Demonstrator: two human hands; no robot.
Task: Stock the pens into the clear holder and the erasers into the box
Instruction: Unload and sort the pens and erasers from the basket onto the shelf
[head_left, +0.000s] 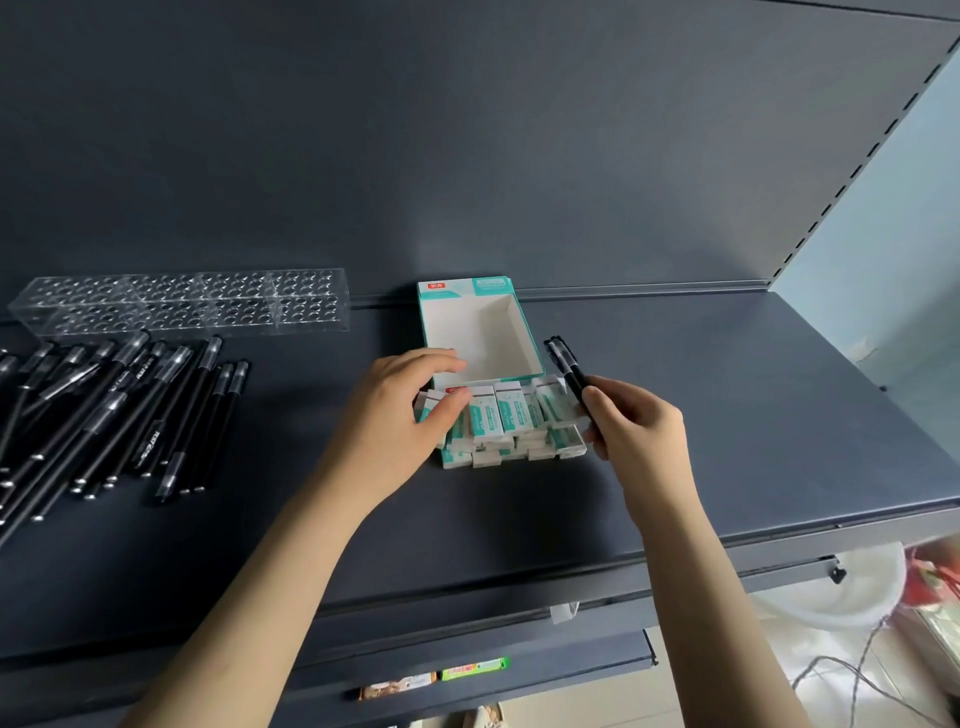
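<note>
A pile of white and teal erasers (506, 423) lies on the dark shelf in front of an open white and teal box (475, 332), whose inside is bare. My left hand (400, 410) grips erasers at the pile's left end. My right hand (636, 426) holds a black pen (566, 369) beside the pile's right end, its cap pointing away from me. Several black pens (114, 415) lie loose at the left. Behind them stands the clear holder (182, 304) with rows of holes and no pens in it.
The dark shelf (753, 415) ends in a front edge near me and a back panel behind the box. Lower shelves with small packets (472, 670) show below. A white bucket (831, 587) and cables sit on the floor at the right.
</note>
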